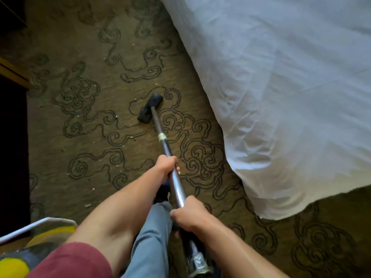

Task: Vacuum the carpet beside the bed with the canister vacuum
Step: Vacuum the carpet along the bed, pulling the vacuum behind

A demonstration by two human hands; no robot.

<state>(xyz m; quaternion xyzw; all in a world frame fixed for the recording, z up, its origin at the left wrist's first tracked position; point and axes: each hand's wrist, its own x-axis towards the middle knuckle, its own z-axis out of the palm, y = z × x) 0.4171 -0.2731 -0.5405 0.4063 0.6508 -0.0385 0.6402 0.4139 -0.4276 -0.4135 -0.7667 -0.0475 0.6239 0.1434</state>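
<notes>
A long metal vacuum wand point(164, 145) runs from the bottom centre up to a black floor head point(150, 108) lying flat on the olive carpet point(90, 121) with dark swirl patterns. My left hand point(166, 164) grips the wand at its middle. Lower down, my right hand point(189, 214) holds the wand near the taped joint. Small white crumbs are scattered on the carpet left of and beyond the head. The white bedsheet point(281, 97) hangs at the right, a short way from the head.
Dark furniture with a yellowish wooden edge point(14, 73) borders the carpet on the left. A grey and yellow object with a white rim point(38, 231) sits at the bottom left. My leg in grey-blue trousers point(152, 237) stands under the wand.
</notes>
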